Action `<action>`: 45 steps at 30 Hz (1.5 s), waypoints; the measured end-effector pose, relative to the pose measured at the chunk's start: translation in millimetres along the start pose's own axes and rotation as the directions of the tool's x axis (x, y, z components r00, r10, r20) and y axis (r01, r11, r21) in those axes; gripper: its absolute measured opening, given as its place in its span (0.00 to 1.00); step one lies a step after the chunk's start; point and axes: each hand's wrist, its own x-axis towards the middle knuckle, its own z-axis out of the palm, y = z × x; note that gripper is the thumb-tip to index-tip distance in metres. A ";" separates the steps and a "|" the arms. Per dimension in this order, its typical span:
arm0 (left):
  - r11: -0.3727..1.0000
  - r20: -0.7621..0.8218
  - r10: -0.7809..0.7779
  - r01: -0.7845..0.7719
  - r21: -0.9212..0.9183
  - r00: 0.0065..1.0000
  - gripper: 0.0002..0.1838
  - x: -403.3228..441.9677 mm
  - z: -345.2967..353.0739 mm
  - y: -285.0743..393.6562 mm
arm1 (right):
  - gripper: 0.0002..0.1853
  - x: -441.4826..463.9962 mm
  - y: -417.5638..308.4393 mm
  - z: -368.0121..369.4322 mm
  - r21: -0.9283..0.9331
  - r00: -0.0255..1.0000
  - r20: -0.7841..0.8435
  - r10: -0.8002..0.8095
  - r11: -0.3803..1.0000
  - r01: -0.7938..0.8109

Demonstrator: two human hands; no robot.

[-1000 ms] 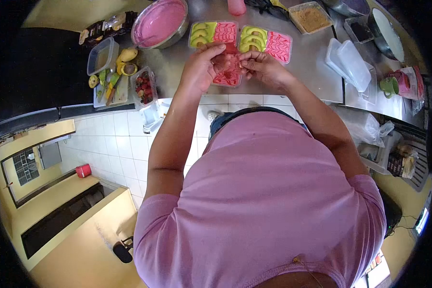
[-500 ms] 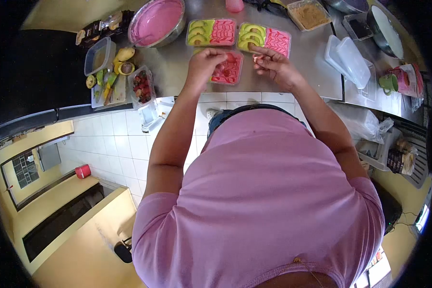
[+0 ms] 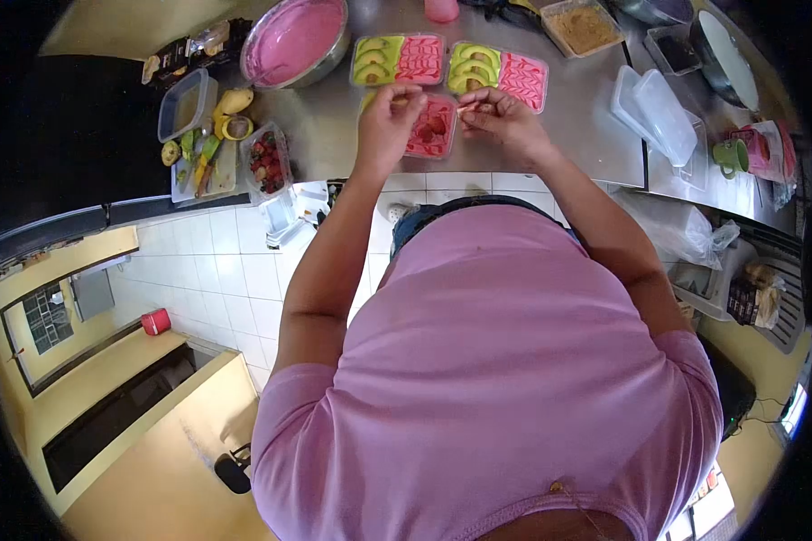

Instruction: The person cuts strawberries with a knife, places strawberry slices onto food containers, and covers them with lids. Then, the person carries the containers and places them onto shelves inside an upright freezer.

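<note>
A clear container point(image 3: 438, 144) with pink-swirled cream and red strawberry slices point(image 3: 431, 129) lies in front of me. My left hand point(image 3: 391, 126) hovers over its left side, thumb and fingers pinched; what they hold, if anything, I cannot make out. Just off its right edge, my right hand point(image 3: 507, 124) pinches a small pinkish strawberry slice point(image 3: 468, 106). Behind are two more containers, the left container point(image 3: 421, 59) and the right container point(image 3: 522, 82), each half green with avocado slices and half pink with red swirls. My left hand hides part of the nearest container.
To the left are a bowl of pink cream point(image 3: 296, 41), a tub of strawberries point(image 3: 267, 162), and a tray point(image 3: 228, 180) with fruit and peels. At right stand a box of brown crumbs point(image 3: 582, 29), stacked clear lids point(image 3: 663, 113) and a green mug point(image 3: 731, 158).
My right hand has shifted left, toward the near container, with the slice in its fingertips. My left hand has risen slightly, uncovering more strawberry slices.
</note>
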 end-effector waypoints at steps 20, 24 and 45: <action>0.991 0.336 0.086 -0.114 0.066 0.938 0.10 9.1 -16.6 42.8 | 0.14 15.0 10.2 17.3 0.020 0.999 -0.017 -0.029 0.999 0.029; 0.993 0.247 0.119 -0.119 -0.016 0.962 0.13 14.3 -8.4 39.3 | 0.11 16.7 7.7 19.6 0.213 0.997 -0.052 -0.056 0.975 0.065; 0.823 0.777 0.025 -0.455 0.341 0.629 0.10 47.5 -37.9 4.4 | 0.27 -9.1 -1.4 -15.6 0.160 0.989 0.049 0.142 0.976 -0.148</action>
